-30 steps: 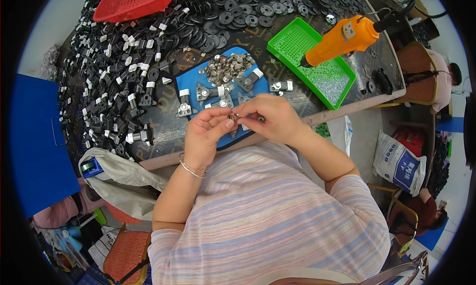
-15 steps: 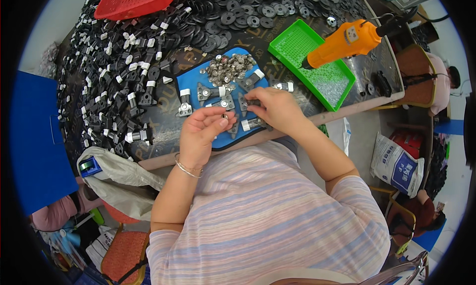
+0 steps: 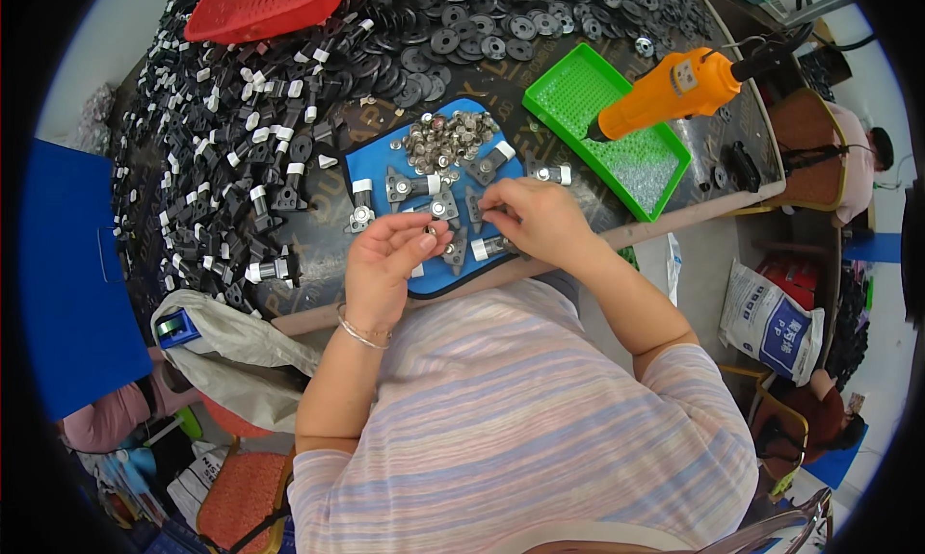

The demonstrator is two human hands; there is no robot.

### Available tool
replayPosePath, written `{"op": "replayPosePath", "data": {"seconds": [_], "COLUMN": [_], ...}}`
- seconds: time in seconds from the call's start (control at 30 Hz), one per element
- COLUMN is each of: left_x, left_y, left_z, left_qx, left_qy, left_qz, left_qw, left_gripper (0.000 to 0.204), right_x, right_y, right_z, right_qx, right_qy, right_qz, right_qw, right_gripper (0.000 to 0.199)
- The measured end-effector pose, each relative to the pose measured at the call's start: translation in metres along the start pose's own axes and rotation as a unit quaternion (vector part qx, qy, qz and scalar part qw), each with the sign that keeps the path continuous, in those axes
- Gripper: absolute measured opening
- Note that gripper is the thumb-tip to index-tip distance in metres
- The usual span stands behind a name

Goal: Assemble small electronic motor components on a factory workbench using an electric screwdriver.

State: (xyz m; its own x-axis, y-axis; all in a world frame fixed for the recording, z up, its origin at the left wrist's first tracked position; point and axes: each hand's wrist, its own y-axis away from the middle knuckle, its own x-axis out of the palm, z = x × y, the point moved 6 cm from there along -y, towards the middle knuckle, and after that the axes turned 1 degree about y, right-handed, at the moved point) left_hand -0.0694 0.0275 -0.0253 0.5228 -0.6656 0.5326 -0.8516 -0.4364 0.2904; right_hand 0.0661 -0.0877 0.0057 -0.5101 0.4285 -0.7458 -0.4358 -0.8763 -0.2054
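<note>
- Left hand (image 3: pixel 385 265) is curled over the near edge of the flat blue mat (image 3: pixel 371 169), fingertips pinched on a small silver washer-like part (image 3: pixel 431 231).
- Right hand (image 3: pixel 535 217) rests on the mat's right side, fingers pressed together on a small grey metal bracket (image 3: pixel 489 247) with a white end; exact grip cannot be told.
- More grey brackets with white sleeves (image 3: pixel 409 183) lie on the mat between and beyond the hands; a heap of small silver round fasteners (image 3: pixel 448 135) sits at the mat's far end.
- Left of the mat, a dense spread of black plastic parts with white tabs (image 3: pixel 222 178) covers the dark table (image 3: pixel 318 236); black round discs (image 3: pixel 482 24) lie at the far side.
- Green rectangular plastic tray (image 3: pixel 578 96) right of the mat holds tiny pale screws; an orange electric screwdriver (image 3: pixel 674 92) hangs over it.
- Red plastic basket (image 3: pixel 265 5) lies at the far left.
- White sack with blue panel (image 3: pixel 771 318) stands on the floor, right; blue flat board (image 3: pixel 67 275) far left.
</note>
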Motion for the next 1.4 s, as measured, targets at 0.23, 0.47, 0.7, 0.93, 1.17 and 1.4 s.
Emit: {"op": "replayPosePath", "data": {"seconds": [0.23,0.47,0.7,0.93,1.17,1.4], "left_x": [-0.007,-0.019,0.016,0.048,0.096,0.108], "left_y": [-0.008,-0.041,-0.099,-0.132,-0.205,-0.25], "left_z": [-0.011,-0.041,-0.051,-0.052,-0.035,-0.012], "left_qx": [0.012,0.068,0.16,0.233,0.286,0.296], "left_qy": [-0.02,-0.117,-0.468,-0.627,-0.737,-0.814], "left_qz": [-0.019,-0.033,0.014,0.059,0.065,0.081], "left_qw": [1.0,0.99,0.869,0.741,0.609,0.494], "left_gripper": [0.019,0.021,0.02,0.018,0.031,0.028], "right_x": [-0.021,-0.031,-0.032,-0.033,-0.032,-0.031], "right_y": [0.01,0.066,0.083,0.08,0.08,0.083], "right_z": [-0.003,-0.043,-0.044,-0.042,-0.038,-0.042], "right_qx": [-0.013,0.044,-0.019,-0.033,-0.031,-0.008], "right_qy": [-0.054,-0.016,0.009,0.024,0.053,0.056], "right_qz": [-0.069,-0.141,-0.242,-0.247,-0.233,-0.255], "right_qw": [0.996,0.989,0.97,0.968,0.971,0.965], "right_gripper": [0.014,0.017,0.017,0.018,0.018,0.019]}}
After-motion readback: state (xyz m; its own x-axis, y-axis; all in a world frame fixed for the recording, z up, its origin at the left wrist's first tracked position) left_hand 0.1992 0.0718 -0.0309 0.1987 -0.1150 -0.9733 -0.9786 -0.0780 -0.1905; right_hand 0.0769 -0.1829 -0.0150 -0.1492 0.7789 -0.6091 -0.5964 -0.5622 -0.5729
